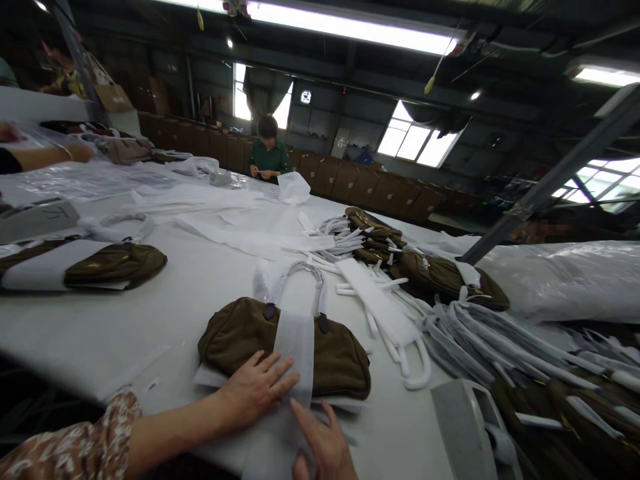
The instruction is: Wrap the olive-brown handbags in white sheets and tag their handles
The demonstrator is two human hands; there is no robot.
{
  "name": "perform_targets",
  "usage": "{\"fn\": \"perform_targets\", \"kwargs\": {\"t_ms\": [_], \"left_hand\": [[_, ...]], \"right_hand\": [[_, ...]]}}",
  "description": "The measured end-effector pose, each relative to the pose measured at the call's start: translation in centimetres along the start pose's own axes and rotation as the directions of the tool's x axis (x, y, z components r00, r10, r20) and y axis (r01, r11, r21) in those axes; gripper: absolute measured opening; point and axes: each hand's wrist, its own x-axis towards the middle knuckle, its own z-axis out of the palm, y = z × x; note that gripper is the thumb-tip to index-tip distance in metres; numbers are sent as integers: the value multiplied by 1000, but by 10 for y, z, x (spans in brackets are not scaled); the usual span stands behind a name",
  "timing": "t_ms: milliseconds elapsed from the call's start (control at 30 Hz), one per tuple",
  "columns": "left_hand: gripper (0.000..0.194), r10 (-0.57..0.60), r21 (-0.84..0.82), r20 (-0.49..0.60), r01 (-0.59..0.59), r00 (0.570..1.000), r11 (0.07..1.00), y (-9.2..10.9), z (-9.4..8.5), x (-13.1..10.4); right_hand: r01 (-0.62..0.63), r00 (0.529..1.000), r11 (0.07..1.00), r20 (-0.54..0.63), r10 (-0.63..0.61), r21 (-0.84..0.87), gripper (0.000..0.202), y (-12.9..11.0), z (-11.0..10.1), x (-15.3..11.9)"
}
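An olive-brown handbag (pixel 340 353) lies in front of me on the white table, its handles (pixel 300 267) wrapped in pale film and pointing away. Across its middle runs a strip of white foam sheet (pixel 295 333), which continues down toward the table's near edge. My left hand (pixel 255 390) rests flat on the bag's lower edge and the strip, fingers spread. Just right of the strip's lower part is my right hand (pixel 325 443), its fingers stretched and apart, slightly blurred. White sheets show under the bag.
A grey tape dispenser (pixel 470 427) stands at the right. Beyond it lie piled brown bags (pixel 565 420) with wrapped handles. White foam tubes (pixel 415 367) and more bags (pixel 375 233) lie farther back. At left is another wrapped bag (pixel 115 263). A person (pixel 270 157) works across the table.
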Motion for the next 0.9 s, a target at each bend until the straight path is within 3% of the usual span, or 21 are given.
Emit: {"fn": "perform_targets", "kwargs": {"t_ms": [67, 133, 233, 333, 433, 533, 600, 700, 800, 900], "left_hand": [[61, -15, 26, 15, 15, 1000, 1000, -1, 14, 1], [60, 2, 39, -11, -2, 1000, 999, -4, 23, -1], [61, 13, 34, -29, -12, 999, 999, -8, 27, -2], [69, -23, -8, 26, 23, 999, 1000, -13, 23, 2], [74, -13, -46, 89, 17, 996, 999, -17, 19, 7], [76, 10, -58, 101, -4, 995, 998, -19, 18, 8], [78, 19, -66, 106, -12, 994, 998, -20, 17, 7], [97, 56, -69, 151, -46, 987, 997, -23, 10, 6], [118, 66, -22, 196, -63, 978, 998, -30, -5, 6], [119, 34, 51, 245, -48, 969, 998, -35, -17, 5]], "right_hand": [[-83, 996, 997, 27, 83, 2, 64, 12, -27, 33], [-153, 987, 988, 47, 154, -18, 55, 29, -35, 71], [-219, 942, 974, 246, 226, -58, 48, 56, -10, 119], [-252, 878, 966, 404, 256, -63, 46, 73, 21, 138], [-263, 891, 964, 373, 259, -42, 45, 74, 23, 126], [-148, 945, 989, 294, 141, 1, 46, 59, 9, 95], [-38, 968, 999, 249, 38, -7, 57, 48, 7, 70], [9, 981, 997, 195, 6, -73, 74, 37, 17, 45], [18, 986, 995, 169, 0, -102, 79, 37, 25, 39], [43, 984, 994, 175, -24, -102, 82, 39, 24, 42]]}}
